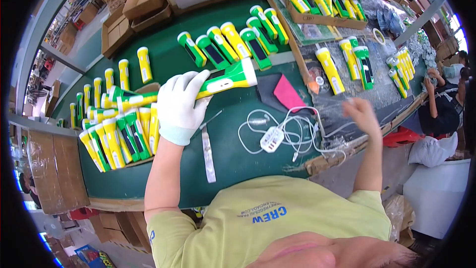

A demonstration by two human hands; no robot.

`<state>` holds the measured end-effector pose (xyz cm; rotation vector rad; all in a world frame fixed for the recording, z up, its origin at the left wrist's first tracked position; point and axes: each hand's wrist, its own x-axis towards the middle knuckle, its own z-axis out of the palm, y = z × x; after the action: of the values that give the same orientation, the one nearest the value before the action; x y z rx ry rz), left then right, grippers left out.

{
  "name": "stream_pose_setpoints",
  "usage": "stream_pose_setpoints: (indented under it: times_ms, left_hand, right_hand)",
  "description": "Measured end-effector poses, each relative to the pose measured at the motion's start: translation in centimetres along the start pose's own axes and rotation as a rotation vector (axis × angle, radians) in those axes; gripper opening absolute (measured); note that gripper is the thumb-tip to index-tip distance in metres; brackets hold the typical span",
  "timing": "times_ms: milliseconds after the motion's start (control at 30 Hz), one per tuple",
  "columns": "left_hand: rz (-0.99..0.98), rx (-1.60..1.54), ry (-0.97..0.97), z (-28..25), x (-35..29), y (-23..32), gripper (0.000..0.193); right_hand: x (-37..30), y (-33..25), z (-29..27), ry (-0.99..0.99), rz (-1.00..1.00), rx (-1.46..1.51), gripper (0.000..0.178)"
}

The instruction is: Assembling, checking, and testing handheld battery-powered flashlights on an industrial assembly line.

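My left hand (182, 100), in a white glove, is closed around a yellow and green flashlight (229, 80) with a dark panel on its side. The flashlight lies nearly level above the table, its white head to the right. Bare and smeared by motion, my right hand (363, 115) is over the right side of the bench; its fingers do not show clearly. Nearest to it is a white cable (342, 130). Between my hands, a white multi-port USB charger (272, 139) lies among tangled white cables, below a pink and black cloth (287, 93).
A box of flashlights (116, 141) stands left of my gloved hand. More flashlights (218, 44) stand in rows on the green table (228, 161). A carton of flashlights (325, 18) is at the back right. A silvery strip (208, 156) lies near me. Other people work at far right.
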<state>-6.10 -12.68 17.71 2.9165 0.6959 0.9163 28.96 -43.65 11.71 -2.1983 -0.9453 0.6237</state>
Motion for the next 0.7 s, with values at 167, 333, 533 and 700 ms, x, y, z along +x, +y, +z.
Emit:
stream_pose_setpoints:
  times_ms: [167, 333, 533, 700]
  left_hand:
    - [0.023, -0.062, -0.042, -1.9, -1.8, 1.9, 0.048]
    - [0.081, -0.120, -0.068, -3.5, -3.3, 4.3, 0.050]
    - [-0.019, -0.141, -0.115, -3.4, -5.3, 1.2, 0.050]
    - [-0.211, -0.079, 0.038, -1.5, -6.0, -3.3, 0.025]
  right_hand:
    - [0.6, -6.3, 8.5, -0.110, -0.082, 0.499, 0.027]
    - [-0.7, -14.6, 14.6, -0.178, -0.196, 1.081, 0.033]
    - [-0.8, -15.8, 15.9, -0.241, -0.266, 1.033, 0.027]
    - [0.9, -15.9, 16.2, -0.142, -0.142, 0.966, 0.024]
